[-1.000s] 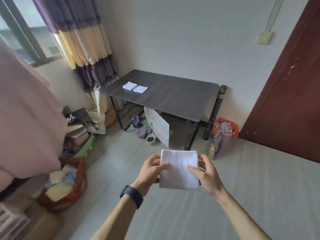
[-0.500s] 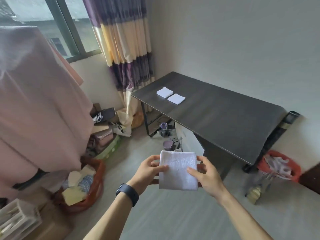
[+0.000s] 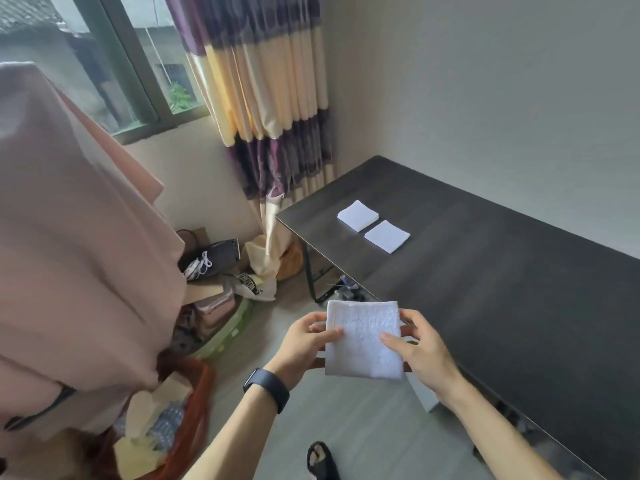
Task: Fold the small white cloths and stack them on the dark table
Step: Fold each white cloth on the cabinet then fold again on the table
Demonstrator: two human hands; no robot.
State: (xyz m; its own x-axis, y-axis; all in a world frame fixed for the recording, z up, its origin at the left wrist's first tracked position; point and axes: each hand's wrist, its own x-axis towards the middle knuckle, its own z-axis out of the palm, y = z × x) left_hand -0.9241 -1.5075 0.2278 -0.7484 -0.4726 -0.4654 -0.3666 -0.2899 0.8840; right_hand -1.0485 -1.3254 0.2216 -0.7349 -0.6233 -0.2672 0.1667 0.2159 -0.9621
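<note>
A large pink sheet (image 3: 79, 237) hangs over the left side of the scene, with a window (image 3: 104, 64) and a striped purple and cream curtain (image 3: 263, 98) beyond it. A long dark table (image 3: 502, 289) runs along the right, against a pale wall. On its far left end lie two folded white cloths (image 3: 358, 215) and (image 3: 387, 236), side by side and just apart, not stacked on each other; the farther one looks thicker, perhaps more than one layer, though that is hard to tell. Below the sheet, near left, a red basket (image 3: 197, 403) holds pale fabric. In the near centre, in the air over the floor beside the table's edge, a third small white cloth (image 3: 363, 341), already folded to a square, is pinched between both hands: the left hand (image 3: 304, 344), wearing a dark wristband (image 3: 266, 389), clasps its left edge, and the right hand (image 3: 422, 351) clasps its right edge. Judging from this, two cloths are placed, this one remains to be set down, and more may wait in the basket.
</note>
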